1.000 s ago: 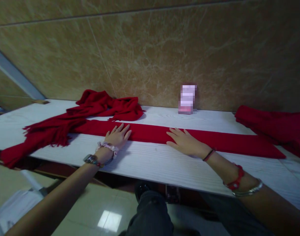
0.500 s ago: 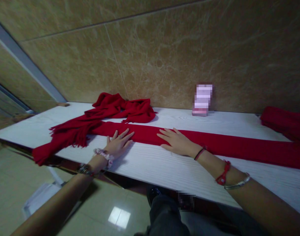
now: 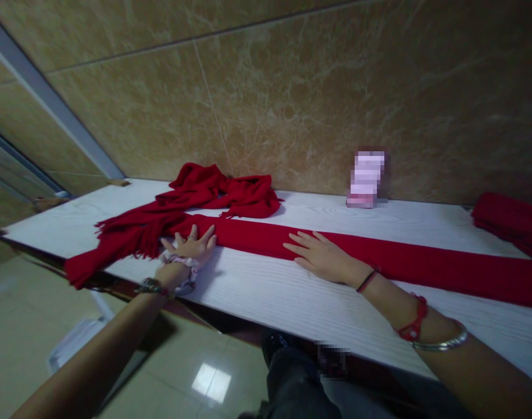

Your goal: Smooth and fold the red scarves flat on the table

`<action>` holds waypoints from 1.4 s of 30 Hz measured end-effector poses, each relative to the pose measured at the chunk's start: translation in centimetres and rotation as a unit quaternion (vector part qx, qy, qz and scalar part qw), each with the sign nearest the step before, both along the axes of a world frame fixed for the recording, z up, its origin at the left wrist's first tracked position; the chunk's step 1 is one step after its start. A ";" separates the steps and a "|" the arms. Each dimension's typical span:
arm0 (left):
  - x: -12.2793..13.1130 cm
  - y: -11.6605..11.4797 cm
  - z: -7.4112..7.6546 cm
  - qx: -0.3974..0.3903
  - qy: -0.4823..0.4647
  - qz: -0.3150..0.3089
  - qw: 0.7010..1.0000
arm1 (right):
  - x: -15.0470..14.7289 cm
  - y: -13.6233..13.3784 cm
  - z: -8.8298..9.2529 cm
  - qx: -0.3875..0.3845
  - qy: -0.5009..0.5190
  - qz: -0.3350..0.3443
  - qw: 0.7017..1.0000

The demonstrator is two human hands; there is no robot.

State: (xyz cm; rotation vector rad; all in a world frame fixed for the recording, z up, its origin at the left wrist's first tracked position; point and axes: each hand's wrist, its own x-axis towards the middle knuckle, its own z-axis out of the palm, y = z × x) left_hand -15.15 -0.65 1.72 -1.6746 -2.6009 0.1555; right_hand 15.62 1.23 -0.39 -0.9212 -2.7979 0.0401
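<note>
We have both hands laid flat, grasping nothing. Our left hand [image 3: 189,244] rests with fingers spread on the long red knitted scarf [image 3: 422,265], close to its bunched fringed end [image 3: 121,233]. Our right hand [image 3: 320,256] lies palm down, fingers loose, further along the same strip. The scarf stretches lengthwise along the white wood-grain counter [image 3: 270,294], and its left tip droops over the front edge.

A crumpled heap of red knitted cloth [image 3: 224,189] sits just behind the left hand, touching the fringe. A small pink box [image 3: 365,179] stands against the brown tiled wall [image 3: 318,87], and more red fabric [image 3: 510,221] lies at the far right.

As we judge it, the overhanging tip could drag the scarf off the counter if our palms lift. The fringe could also tangle with the heap, since the two already touch.
</note>
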 end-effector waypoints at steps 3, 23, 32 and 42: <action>2.9 0.0 0.2 0.034 0.018 -0.139 0.990 | 0.1 0.1 0.3 0.008 0.014 -0.001 1.000; 9.2 1.7 -0.6 -0.002 0.026 -0.476 0.879 | 3.9 -1.8 1.2 -0.012 0.031 -0.109 0.994; 7.9 1.5 -1.6 -0.003 -0.069 -0.459 0.886 | 4.9 -1.8 0.2 -0.061 0.024 -0.068 0.995; 6.8 0.5 -1.0 -0.077 -0.010 -0.476 0.876 | 5.6 -1.9 -0.8 -0.018 -0.009 -0.039 0.999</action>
